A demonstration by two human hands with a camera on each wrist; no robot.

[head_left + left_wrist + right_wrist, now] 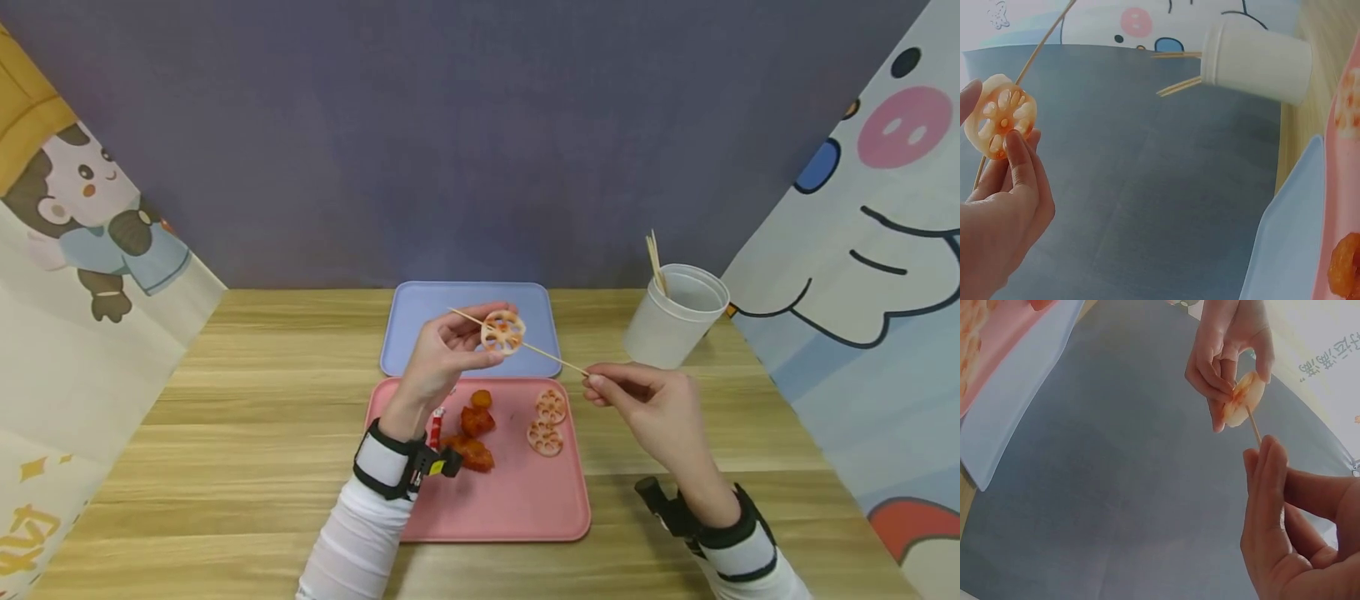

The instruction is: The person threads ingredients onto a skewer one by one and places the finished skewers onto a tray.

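Observation:
My left hand holds a lotus root slice by its edge, thumb on one side and fingers on the other, above the blue tray. A thin bamboo skewer crosses the slice and sticks out past it at the upper left; whether it pierces the flesh or passes through a hole I cannot tell. My right hand pinches the skewer's other end between thumb and fingertips. In the left wrist view, the slice looks pale with orange sauce. The right wrist view shows the skewer meeting the slice's face.
A pink tray lies in front of the blue one. On it are two lotus root slices, orange-red sauced pieces and a red-and-white stick-like item. A white bucket with several skewers stands at the right.

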